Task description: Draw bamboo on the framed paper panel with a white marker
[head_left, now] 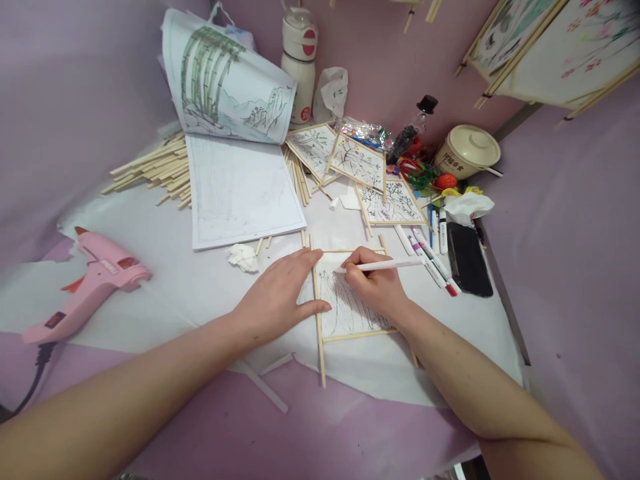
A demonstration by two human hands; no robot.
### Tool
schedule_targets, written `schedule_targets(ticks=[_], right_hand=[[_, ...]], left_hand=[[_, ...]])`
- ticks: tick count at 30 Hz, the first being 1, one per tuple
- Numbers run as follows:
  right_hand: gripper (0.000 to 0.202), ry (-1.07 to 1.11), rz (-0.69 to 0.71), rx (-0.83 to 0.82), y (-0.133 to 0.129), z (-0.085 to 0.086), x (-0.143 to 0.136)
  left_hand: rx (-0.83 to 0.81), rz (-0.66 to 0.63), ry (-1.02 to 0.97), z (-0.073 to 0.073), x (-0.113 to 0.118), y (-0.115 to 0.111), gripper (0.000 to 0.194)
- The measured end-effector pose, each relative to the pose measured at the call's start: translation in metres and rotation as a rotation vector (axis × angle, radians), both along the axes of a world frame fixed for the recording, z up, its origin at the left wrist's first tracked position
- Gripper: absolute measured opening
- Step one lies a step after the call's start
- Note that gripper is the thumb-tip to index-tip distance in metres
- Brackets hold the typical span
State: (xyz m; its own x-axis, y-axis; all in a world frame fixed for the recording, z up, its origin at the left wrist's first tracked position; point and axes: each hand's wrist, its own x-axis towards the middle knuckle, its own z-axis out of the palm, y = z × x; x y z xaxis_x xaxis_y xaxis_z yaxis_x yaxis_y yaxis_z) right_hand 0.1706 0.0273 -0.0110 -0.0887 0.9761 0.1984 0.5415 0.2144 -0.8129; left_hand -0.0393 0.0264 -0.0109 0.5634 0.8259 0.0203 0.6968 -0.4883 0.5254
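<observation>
At the far left, a pink plastic glue gun (97,280) lies on its side on the white table covering. Further in, a loose heap of pale wooden sticks (155,170) runs under a pad of white paper (245,193), its upper sheet curled back to show green bamboo and grey hills. A crumpled white tissue (243,258) sits just below the pad.

The left hand (277,293) is flat and unfolded, thumb set apart from the fingers, steadying the left edge of a small white panel framed in pale sticks (345,313) without gripping anything. This panel lies flat on the table between the hands. The right hand (375,283) has its fingers closed round a slim white pen (387,265), its point at the panel's upper part; whether it touches the surface is hard to tell.

Dark, branching lines cover much of the panel, while a band along its top looks bare and no colour shows, so the drawing seems well advanced but unfinished. Beyond it overlap three stick-framed drawings (357,162), at least two with touches of colour. At the right lie white-barrelled markers (433,263) and a black phone (469,259).
</observation>
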Motion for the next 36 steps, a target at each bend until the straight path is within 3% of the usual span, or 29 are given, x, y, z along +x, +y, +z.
schedule_targets(ticks=[36], right_hand=[[0.013, 0.03, -0.016, -0.026, -0.0019, 0.0009, 0.0005]], left_hand=[[0.006, 0.004, -0.013, -0.0014, 0.0002, -0.0001, 0.08]])
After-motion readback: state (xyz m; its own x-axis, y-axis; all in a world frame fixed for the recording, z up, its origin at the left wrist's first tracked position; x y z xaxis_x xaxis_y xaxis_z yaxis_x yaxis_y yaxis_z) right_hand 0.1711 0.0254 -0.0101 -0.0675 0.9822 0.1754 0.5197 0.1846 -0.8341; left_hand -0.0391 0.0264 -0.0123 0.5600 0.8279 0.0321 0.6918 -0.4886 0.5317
